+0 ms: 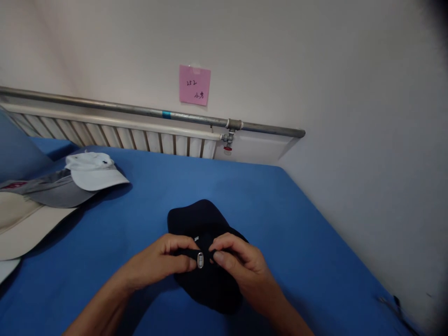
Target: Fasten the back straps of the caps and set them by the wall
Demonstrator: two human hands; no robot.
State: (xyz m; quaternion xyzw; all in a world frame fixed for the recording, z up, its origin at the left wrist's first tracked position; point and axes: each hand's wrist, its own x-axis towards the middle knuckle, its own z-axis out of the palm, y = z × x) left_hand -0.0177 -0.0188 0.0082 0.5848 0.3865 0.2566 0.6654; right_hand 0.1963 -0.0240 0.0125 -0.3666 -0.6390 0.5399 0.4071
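Observation:
A dark baseball cap lies on the blue surface in front of me, its brim pointing away. Between thumb and index finger, my left hand pinches the cap's strap right beside a silver metal buckle. Just across a small gap, my right hand has its thumb and fingertips closed on the other end of the strap. A small white mark shows on the cap between the hands. The inside of the cap is too dark to make out.
At the left lie a white cap, a grey cap and a beige cap, overlapping. Behind the surface run a metal pipe and a radiator with a red-handled valve. A pink note hangs on the wall.

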